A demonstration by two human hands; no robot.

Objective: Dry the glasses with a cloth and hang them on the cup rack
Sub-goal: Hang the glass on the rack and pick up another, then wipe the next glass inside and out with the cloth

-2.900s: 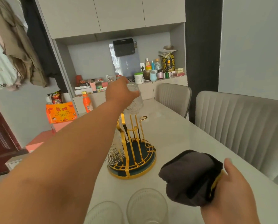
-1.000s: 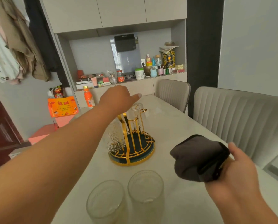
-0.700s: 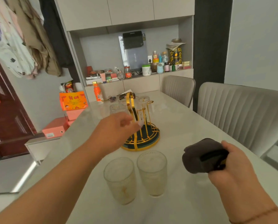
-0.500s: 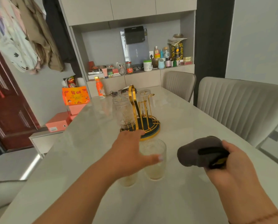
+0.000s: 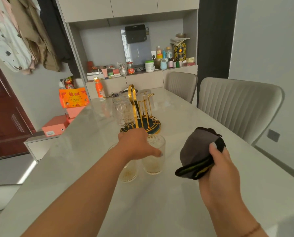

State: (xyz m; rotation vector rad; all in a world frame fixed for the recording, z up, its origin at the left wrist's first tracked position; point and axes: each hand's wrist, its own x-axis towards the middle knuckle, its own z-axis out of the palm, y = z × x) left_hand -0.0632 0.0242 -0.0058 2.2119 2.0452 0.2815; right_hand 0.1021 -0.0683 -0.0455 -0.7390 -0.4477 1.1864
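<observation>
left hand (image 5: pixel 137 144): reaching out over the two glasses standing on the table, thumb lying against the side of the right glass (image 5: pixel 153 155), fingers curling down behind the rims. Can't really tell if it's actually gripping yet.
right hand (image 5: pixel 219 164): holding the cloth (image 5: pixel 196 154) bunched up, fingers wrapping around it, thumb pressing on top. It's hovering above the table, off to the right of the glasses.
right glass: standing upright, mouth facing up, long axis vertical, just in front of the rack's base.
left glass (image 5: pixel 129 173): also sitting upright right next to it, pretty much touching. The left wrist is covering its top half, so only the bottom is showing.
cup rack (image 5: pixel 142 115): gold wire thing on a dark round base, sitting mid-table just behind the glasses, prongs pointing up.
hung glasses: one ribbed glass (image 5: pixel 124 113) is hanging mouth-down on the left side of the rack, another (image 5: pixel 145 98) is sitting inverted at the back.
table (image 5: pixel 160 202): pale marble-looking top, lots of bare surface stretching toward the camera and to the right of the rack. Left edge is running diagonally beside the forearm.
chairs (image 5: pixel 237 106): two grey padded ones tucking in along the right edge.
far end: orange bottle (image 5: pixel 99 89) standing near the back left corner.
</observation>
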